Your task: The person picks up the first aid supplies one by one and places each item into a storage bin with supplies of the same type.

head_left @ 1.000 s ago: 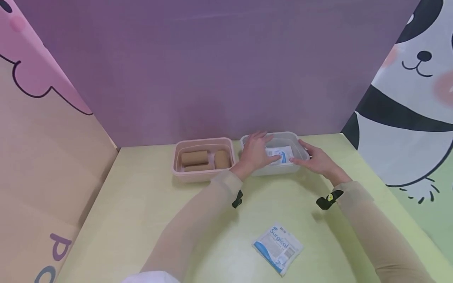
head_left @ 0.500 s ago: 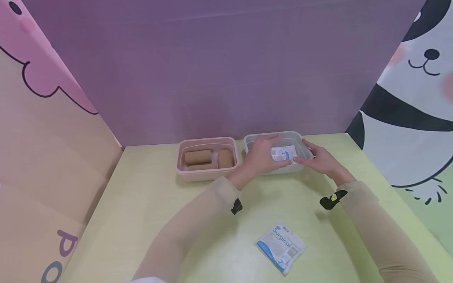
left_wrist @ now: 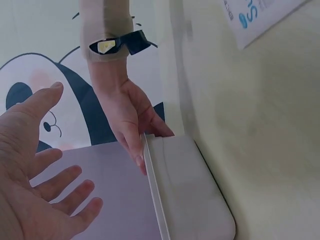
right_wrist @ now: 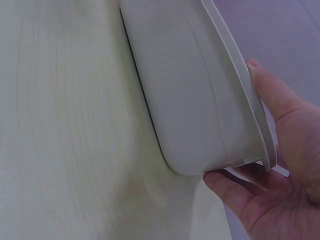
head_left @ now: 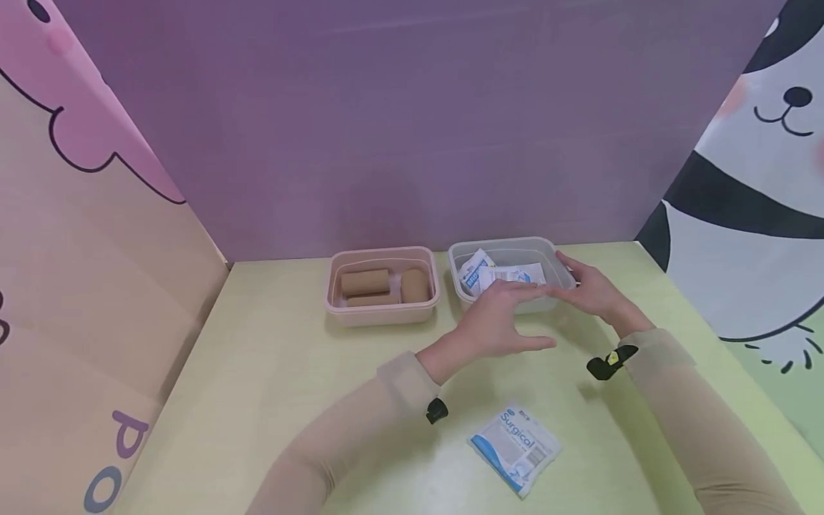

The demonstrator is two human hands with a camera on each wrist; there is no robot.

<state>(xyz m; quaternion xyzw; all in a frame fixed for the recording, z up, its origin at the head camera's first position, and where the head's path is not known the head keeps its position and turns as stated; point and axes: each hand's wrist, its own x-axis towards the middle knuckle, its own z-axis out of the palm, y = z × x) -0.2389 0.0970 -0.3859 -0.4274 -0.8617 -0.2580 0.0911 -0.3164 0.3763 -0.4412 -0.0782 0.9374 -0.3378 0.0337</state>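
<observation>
My right hand (head_left: 592, 290) grips the right end of a whitish plastic bin (right_wrist: 195, 90), thumb at the rim and fingers against the outer end wall. Inside that bin lie two small white-and-blue packets (head_left: 476, 270), partly overlapping. My left hand (head_left: 496, 322) hovers in front of the bin with nothing in it; its spread fingers (left_wrist: 82, 187) show in the left wrist view. Closer to me on the table, a flat white-and-blue packet marked "Surgical" (head_left: 515, 450) lies at a slant.
Left of the whitish bin stands a pink bin (head_left: 380, 315) holding several tan rolls (head_left: 365, 282). Both bins stand near the purple wall (head_left: 412, 129) at the back of the pale yellow table (head_left: 277, 343). Printed side walls flank the table.
My left hand has drawn back out of the whitish bin toward me, exposing the second packet inside it. My right hand keeps its hold on the bin's end.
</observation>
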